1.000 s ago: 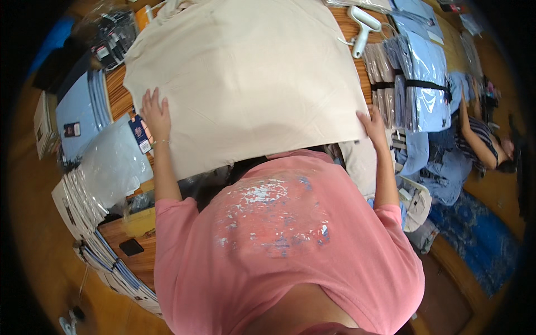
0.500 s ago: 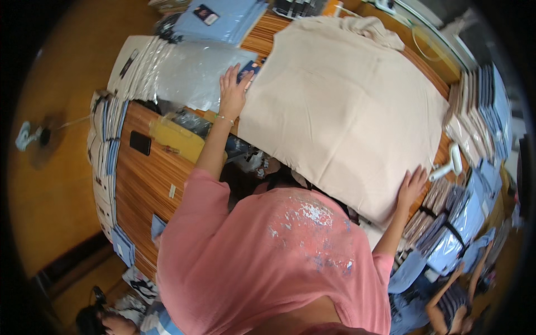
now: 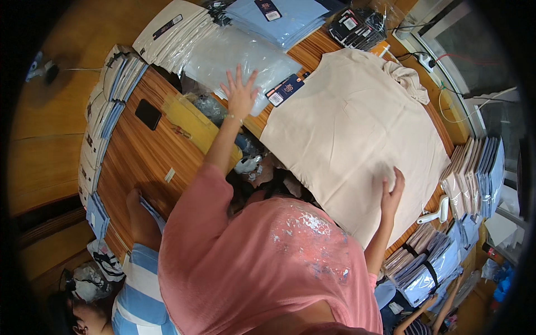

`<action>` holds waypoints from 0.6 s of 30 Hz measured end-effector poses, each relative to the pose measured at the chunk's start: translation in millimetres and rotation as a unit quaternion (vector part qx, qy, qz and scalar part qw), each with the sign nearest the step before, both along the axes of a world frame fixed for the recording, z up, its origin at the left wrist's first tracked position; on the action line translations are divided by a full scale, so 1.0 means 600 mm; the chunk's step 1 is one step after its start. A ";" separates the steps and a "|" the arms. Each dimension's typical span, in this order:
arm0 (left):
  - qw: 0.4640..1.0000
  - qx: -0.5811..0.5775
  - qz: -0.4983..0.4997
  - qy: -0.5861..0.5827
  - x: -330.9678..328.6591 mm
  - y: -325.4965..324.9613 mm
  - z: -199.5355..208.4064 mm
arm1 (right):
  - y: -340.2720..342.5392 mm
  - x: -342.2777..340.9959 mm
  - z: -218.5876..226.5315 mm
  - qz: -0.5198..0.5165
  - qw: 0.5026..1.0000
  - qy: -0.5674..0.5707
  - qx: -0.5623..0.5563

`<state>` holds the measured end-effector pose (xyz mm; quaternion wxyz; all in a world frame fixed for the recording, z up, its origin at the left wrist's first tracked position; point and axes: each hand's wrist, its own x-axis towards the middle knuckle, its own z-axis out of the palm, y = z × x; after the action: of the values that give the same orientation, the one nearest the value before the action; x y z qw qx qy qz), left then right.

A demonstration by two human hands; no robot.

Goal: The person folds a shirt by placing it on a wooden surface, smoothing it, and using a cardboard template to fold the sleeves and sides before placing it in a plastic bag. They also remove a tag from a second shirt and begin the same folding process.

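Note:
A beige cloth garment (image 3: 349,120) lies spread on the wooden table in front of me, with a bunched part at its far right corner. My left hand (image 3: 241,96) is over a pile of clear plastic bags (image 3: 215,64), fingers spread and holding nothing. Between those bags and the garment's left edge lies a dark blue hang tag (image 3: 285,90). Over the garment's near right part is my right hand (image 3: 392,195), its thumb and fingers apart and nothing in them. I cannot tell whether either hand touches what is beneath it.
Folded light blue garments (image 3: 273,25) sit at the far side. On the left are a black phone (image 3: 148,114) and a yellow piece of card (image 3: 195,124). A white handled tool (image 3: 435,213) and bagged garments (image 3: 474,173) are at right. Other people work at lower left and right.
My left hand has moved off the tag to the plastic bags, its fingers spreading. The right hand has left the garment's right edge and come inward over the cloth. The whole view has shifted.

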<state>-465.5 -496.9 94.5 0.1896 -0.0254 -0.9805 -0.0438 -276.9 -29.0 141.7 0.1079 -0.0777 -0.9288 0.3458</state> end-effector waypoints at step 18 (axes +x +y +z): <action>0.918 0.389 -0.012 -0.077 0.059 -0.099 0.035 | -0.536 -0.414 -0.085 0.204 0.834 -0.257 -0.444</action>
<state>-430.1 -556.1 115.5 0.1084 0.0421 -0.8971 -0.4263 -525.5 -350.6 90.9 -0.2538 -0.0118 -0.6649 0.7024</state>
